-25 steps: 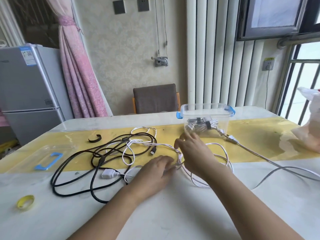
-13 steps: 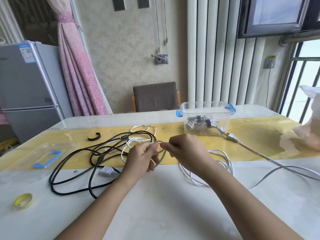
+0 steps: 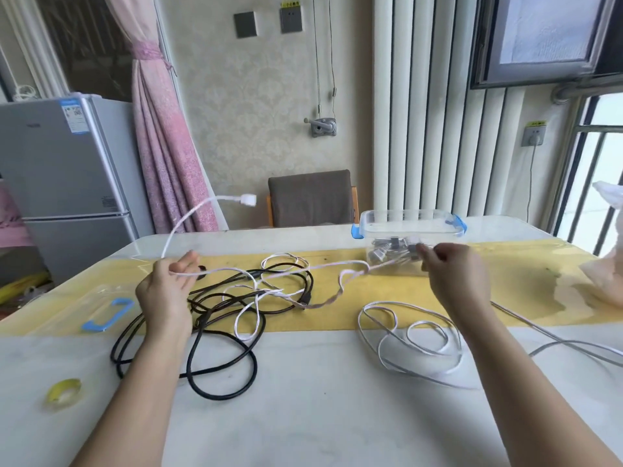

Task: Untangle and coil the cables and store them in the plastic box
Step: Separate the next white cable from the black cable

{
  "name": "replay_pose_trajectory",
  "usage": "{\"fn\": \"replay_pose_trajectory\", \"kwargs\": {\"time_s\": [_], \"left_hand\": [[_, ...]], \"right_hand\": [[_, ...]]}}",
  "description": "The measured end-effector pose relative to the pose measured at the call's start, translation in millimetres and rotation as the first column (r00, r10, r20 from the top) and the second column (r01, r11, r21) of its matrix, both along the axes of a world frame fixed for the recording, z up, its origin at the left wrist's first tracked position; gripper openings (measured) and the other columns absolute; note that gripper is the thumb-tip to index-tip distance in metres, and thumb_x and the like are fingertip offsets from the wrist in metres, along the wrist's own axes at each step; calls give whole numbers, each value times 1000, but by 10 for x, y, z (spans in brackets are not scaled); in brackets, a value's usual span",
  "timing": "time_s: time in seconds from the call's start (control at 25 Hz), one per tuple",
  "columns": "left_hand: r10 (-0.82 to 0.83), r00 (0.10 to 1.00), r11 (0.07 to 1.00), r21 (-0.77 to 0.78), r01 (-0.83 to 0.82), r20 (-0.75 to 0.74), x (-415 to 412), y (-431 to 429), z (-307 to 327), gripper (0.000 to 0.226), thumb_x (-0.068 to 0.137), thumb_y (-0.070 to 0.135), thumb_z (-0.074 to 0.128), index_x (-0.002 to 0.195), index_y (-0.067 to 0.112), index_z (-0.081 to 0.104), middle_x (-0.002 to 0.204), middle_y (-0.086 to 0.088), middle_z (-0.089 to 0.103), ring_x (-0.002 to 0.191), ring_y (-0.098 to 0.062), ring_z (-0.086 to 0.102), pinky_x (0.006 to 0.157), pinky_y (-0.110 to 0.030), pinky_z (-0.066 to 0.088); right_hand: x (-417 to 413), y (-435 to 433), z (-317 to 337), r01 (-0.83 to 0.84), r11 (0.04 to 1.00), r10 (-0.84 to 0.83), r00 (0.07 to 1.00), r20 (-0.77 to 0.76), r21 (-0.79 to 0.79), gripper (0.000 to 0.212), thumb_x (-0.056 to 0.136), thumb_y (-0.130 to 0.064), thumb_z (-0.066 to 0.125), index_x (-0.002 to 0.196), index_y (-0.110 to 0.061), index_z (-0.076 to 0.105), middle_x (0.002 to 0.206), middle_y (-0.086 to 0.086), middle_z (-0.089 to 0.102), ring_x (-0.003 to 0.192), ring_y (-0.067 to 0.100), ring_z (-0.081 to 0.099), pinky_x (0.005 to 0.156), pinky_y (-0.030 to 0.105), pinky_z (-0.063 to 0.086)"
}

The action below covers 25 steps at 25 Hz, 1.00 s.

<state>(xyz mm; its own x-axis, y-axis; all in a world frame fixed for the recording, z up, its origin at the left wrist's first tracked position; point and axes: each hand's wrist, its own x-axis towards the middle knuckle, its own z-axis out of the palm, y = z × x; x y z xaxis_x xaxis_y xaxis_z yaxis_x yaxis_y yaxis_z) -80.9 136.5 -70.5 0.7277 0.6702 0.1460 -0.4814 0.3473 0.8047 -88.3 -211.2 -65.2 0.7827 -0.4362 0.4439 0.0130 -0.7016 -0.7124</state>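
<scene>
L hand & R hand pulled apart, white cable stretched btwn.

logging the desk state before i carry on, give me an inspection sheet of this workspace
surface: pale table with a yellow runner across it
job's things: plastic box, lid off, bundled cables inside
clutter: clear lid with blue handle, yellow tape roll, plastic bag
grips: left hand holds the white cable; right hand pinches it further along, both above the table
cables: white cable's plug in mid-air; black cable in a tangle; loose white coil; grey cable trailing right
surroundings: fridge, pink curtain, chair, radiator
</scene>
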Motion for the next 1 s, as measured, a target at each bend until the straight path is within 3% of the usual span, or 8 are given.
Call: {"fn": "replay_pose_trajectory", "kwargs": {"time_s": [0.16,0.28,0.48,0.56,0.64,0.76,0.92,1.0], "left_hand": [[-205,973,971,99,216,-108,79,-147,-68,29,101,16,37,77,9,52,46,4,52,33,-6,42,39,-15,42],[-109,934,876,412,252,-339,65,-192,-166,33,101,17,37,82,4,61,50,1,49,36,-10,40,38,-15,38],[621,732,241,957,160,-279,-8,-155,-205,36,90,24,55,111,-5,57,108,-26,60,105,-41,52,84,-42,41],[475,871,179,983,47,-128,-53,-325,-190,41,85,27,64,116,2,55,111,-19,58,110,-36,49,94,-40,35],[82,966,159,960,229,-244,-126,-597,-219,34,84,40,66,109,17,61,101,0,61,100,-16,54,86,-27,36],[-278,781,4,813,582,-559,-257,-904,-304,31,79,62,58,76,32,66,69,8,61,62,-1,51,63,-24,36],[-406,855,150,900,410,-322,-405,-1072,-286,37,78,57,60,57,26,63,46,5,43,47,-12,40,52,-24,29],[-487,792,87,881,464,-369,-481,-1163,-268,35,82,43,66,53,24,62,43,5,42,45,-14,39,50,-19,27]], "right_hand": [[112,76,-279,-93,925,-30,949,-315,-368,18,91,-17,52,93,-9,68,96,14,67,91,32,61,62,27,35],[114,196,-370,-305,843,75,882,-466,-442,24,88,-9,46,102,-9,65,104,13,65,97,32,59,66,27,38],[-23,407,-238,-493,758,292,841,-455,-426,40,96,-44,45,100,-9,65,99,11,64,96,28,55,74,33,43],[-91,432,-180,-569,754,416,800,-433,-328,37,92,-48,50,94,-15,67,89,6,63,86,23,54,73,32,44],[-152,476,-167,-681,695,538,704,-463,-229,32,90,-46,55,90,-17,68,75,-1,58,74,18,51,68,29,43],[-164,506,-168,-763,618,607,617,-501,-191,32,88,-46,58,77,-18,66,65,2,53,60,12,41,58,26,35],[-122,471,-111,-708,702,645,677,-354,-77,35,88,-41,61,60,-21,56,56,-3,51,51,6,40,50,18,30],[-132,538,-67,-655,755,646,749,-145,-24,35,88,-37,62,58,-21,51,53,-9,48,48,2,40,49,17,30]]}}
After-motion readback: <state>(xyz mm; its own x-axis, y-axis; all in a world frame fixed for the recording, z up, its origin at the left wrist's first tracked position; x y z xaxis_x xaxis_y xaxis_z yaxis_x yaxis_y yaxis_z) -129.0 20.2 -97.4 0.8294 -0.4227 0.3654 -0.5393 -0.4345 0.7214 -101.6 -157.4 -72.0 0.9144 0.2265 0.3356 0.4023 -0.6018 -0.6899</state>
